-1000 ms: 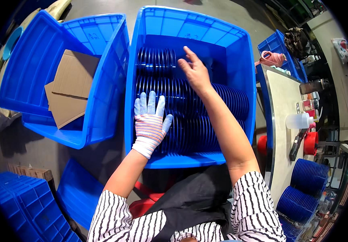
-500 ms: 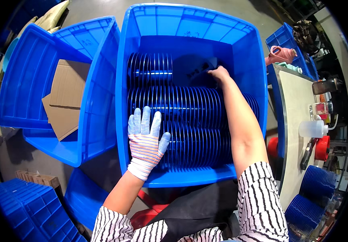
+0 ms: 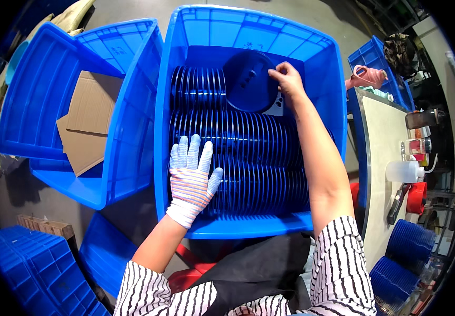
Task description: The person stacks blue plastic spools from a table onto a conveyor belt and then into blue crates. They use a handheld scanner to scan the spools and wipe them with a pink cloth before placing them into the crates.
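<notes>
A large blue plastic bin (image 3: 211, 227) holds several rows of thin, dark blue round discs standing on edge. In the back row, one disc (image 3: 248, 87) shows its round face, with small marks on it. My bare right hand (image 3: 289, 81) reaches over the rows, its thumb and fingertips pinched at that disc's upper right rim. Gloved in striped white and blue, my left hand (image 3: 189, 174) lies with fingers spread on the left ends of the front rows of discs (image 3: 254, 187). My right forearm hides part of the rows' right ends.
To the left, another blue bin (image 3: 103, 184) contains cardboard pieces (image 3: 88, 121). A worktop (image 3: 378, 137) at right bears a squeeze bottle (image 3: 402, 171), jars and a black-handled tool (image 3: 396, 204). More blue discs (image 3: 396, 274) stand at lower right, and a ribbed blue crate (image 3: 43, 274) at lower left.
My right hand has drawn up slightly inside the bin, and the disc at its fingers now shows its face more fully. My left hand stays on the discs.
</notes>
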### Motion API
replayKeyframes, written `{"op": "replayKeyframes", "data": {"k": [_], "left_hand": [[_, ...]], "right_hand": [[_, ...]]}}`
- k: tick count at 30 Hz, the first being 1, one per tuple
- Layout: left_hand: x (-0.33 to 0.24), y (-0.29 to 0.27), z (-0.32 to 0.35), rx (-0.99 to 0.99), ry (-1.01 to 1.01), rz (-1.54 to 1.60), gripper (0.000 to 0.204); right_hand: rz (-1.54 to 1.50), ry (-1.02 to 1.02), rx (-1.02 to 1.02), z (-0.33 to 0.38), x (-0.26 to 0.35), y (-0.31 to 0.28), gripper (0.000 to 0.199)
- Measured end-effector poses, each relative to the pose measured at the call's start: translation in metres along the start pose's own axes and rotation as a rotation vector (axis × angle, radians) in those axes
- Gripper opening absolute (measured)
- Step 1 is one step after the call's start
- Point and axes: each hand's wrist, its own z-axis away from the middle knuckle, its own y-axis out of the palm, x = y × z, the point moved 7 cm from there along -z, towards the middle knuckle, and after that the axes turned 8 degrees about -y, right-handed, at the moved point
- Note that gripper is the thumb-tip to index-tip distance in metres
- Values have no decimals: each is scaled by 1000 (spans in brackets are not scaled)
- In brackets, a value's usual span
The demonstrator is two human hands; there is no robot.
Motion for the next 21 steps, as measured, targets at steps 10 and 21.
{"op": "replayKeyframes", "data": {"k": [10,21], "left_hand": [[1,0,0,-36,15,20,60],[0,-2,2,-79,24,32,59]], "right_hand": [[123,-202,35,53,151,33,44],[-173,-69,152,80,158,57,45]]}}
